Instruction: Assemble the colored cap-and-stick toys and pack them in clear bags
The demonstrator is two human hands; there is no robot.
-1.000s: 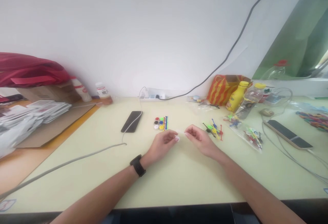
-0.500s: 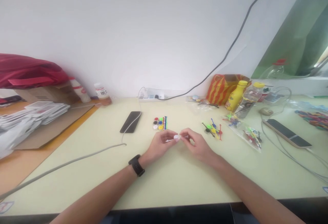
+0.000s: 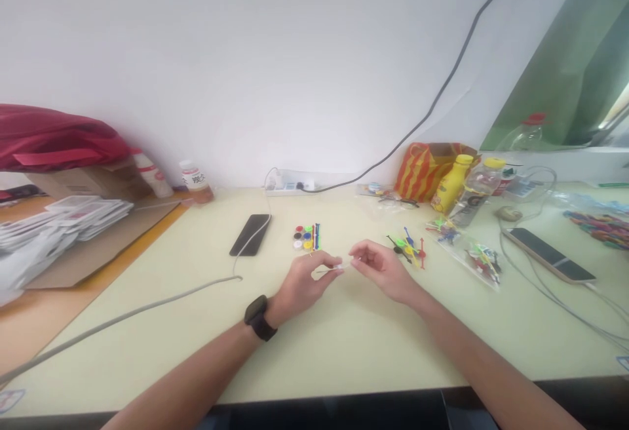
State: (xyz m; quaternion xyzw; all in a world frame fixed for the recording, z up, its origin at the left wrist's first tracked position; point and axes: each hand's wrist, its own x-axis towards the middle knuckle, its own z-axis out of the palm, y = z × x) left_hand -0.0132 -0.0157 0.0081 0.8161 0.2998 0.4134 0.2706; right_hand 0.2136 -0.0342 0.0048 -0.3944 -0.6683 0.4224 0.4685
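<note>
white piece between hands, coloured discs beyond, cable across phone

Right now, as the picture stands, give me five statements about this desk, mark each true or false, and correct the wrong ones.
1. The left hand pinches a small white piece. True.
2. The watch is on the right wrist. False: the black watch is on the left.
3. The coloured discs lie in one heap. False: they form two columns of three.
4. The black phone lies left of those discs. True.
5. The yellow bottle is beside a striped bag. True.
</note>
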